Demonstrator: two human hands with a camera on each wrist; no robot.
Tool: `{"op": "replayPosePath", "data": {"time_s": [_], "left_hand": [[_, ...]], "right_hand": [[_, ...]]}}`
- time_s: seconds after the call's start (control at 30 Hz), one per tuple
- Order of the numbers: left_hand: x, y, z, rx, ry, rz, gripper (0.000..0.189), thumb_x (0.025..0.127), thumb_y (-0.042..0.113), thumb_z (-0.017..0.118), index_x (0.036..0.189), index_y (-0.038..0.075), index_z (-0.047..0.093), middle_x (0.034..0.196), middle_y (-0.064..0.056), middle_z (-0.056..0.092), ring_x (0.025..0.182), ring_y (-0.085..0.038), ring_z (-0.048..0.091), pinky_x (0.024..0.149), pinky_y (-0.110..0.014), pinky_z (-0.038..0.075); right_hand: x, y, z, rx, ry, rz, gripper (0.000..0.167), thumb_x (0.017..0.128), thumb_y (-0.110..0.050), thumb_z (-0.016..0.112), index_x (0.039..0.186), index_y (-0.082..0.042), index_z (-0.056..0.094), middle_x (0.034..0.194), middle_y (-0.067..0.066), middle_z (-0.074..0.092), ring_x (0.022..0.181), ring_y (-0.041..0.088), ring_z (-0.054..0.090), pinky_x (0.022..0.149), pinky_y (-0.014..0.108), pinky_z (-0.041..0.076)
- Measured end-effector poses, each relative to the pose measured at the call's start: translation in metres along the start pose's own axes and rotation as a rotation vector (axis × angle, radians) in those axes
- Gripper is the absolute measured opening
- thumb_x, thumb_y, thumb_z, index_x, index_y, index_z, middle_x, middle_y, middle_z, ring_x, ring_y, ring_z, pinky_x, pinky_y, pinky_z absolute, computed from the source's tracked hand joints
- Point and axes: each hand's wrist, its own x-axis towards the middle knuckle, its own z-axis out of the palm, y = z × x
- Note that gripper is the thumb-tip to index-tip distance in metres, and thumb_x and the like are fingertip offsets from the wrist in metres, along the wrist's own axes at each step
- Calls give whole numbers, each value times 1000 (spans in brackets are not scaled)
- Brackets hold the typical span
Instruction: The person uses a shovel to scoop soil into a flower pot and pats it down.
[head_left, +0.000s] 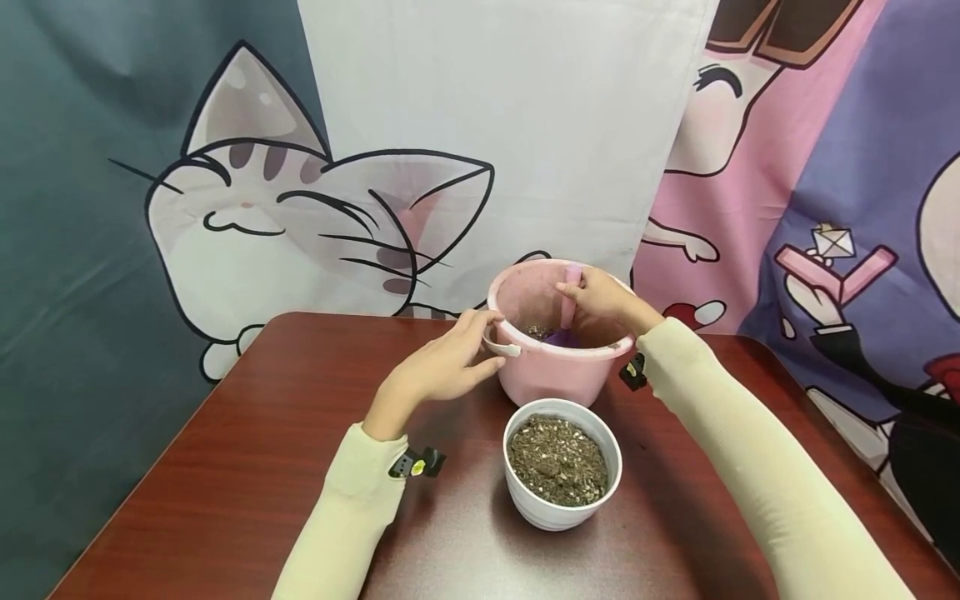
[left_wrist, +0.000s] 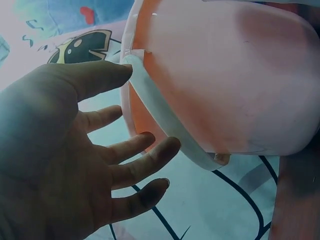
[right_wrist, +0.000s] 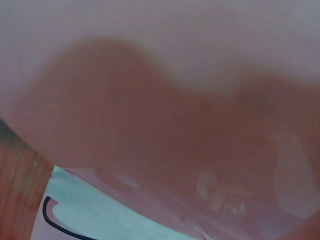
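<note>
A pink bucket stands on the table, with some soil showing inside. Over its right rim reaches my right hand, gripping the upright handle of a purple trowel whose blade is partly hidden down in the bucket. My left hand is at the bucket's left rim, fingers spread and fairly straight. In the left wrist view its thumb and fingertips lie by the white bail handle. Nearer me is a white pot filled almost to the rim with dark, speckled soil. Bucket wall fills most of the right wrist view.
The reddish-brown wooden table extends left and right of the bucket and pot. Behind it hangs a cloth backdrop with cartoon figures, close behind the bucket. Both forearms wear pale sleeves with small wrist devices.
</note>
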Motion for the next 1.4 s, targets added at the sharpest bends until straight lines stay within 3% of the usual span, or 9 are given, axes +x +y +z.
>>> {"op": "replayPosePath", "data": {"time_s": [0.1, 0.23, 0.4, 0.57, 0.73, 0.97, 1.07, 1.2, 1.4], "left_hand": [[0, 0, 0, -2, 4, -8, 54, 101, 33, 57, 146, 14, 33, 134, -12, 43, 107, -20, 57, 89, -41, 48], [0, 0, -1, 10, 19, 10, 53, 101, 32, 57, 145, 12, 36, 131, -13, 46, 110, -26, 58, 90, -42, 48], [-1, 1, -1, 31, 32, 21, 53, 100, 31, 58, 145, 10, 38, 131, -13, 49, 111, -26, 57, 91, -42, 48], [-2, 3, 0, 50, 36, 21, 53, 100, 30, 58, 145, 9, 39, 132, -14, 49, 111, -25, 55, 93, -44, 47], [-2, 3, 1, 79, 56, 19, 53, 100, 32, 58, 144, 9, 41, 135, -12, 49, 116, -23, 52, 96, -45, 45], [-1, -1, 2, 78, 81, 25, 50, 100, 31, 58, 143, 9, 43, 133, -14, 52, 116, -25, 52, 98, -45, 44], [-2, -1, 1, 77, 90, 31, 49, 100, 30, 58, 141, 9, 44, 130, -14, 53, 113, -24, 53, 97, -44, 44], [-2, -1, 2, 74, 102, 37, 48, 99, 29, 59, 140, 7, 46, 130, -15, 54, 113, -25, 53, 97, -44, 44], [0, 0, 2, 86, 126, 46, 46, 99, 32, 59, 137, 6, 50, 130, -16, 55, 117, -29, 52, 98, -47, 44]], "right_hand": [[2, 0, 0, -18, -22, 18, 38, 102, -30, 54, 107, 7, 57, 114, 30, 62, 110, 39, 55, 100, 52, 41], [2, 0, 1, -20, -83, 23, 41, 102, -29, 54, 112, 9, 62, 121, 32, 61, 116, 40, 55, 104, 51, 39], [0, 0, 4, -27, -182, -16, 35, 100, -26, 59, 99, 7, 72, 101, 27, 66, 99, 33, 61, 93, 45, 48], [0, 2, 6, 97, -179, 80, 30, 94, -22, 69, 95, 7, 70, 80, 17, 67, 78, 28, 66, 73, 33, 55], [0, 2, 5, 191, -215, 129, 31, 93, -21, 71, 90, 10, 70, 70, 14, 69, 69, 21, 69, 68, 29, 56], [1, 2, 7, 426, -327, 199, 30, 96, -15, 67, 94, 15, 62, 71, 20, 69, 65, 27, 71, 67, 38, 59], [2, 2, 7, 456, -365, 208, 32, 97, -14, 65, 95, 17, 64, 74, 21, 70, 68, 27, 71, 69, 39, 59], [4, 0, 4, 461, -431, 255, 36, 98, -15, 62, 108, 20, 64, 81, 22, 71, 73, 27, 72, 75, 38, 59], [1, -2, 2, 485, -442, 312, 38, 100, -16, 59, 106, 21, 61, 81, 20, 71, 76, 28, 73, 82, 42, 57]]}}
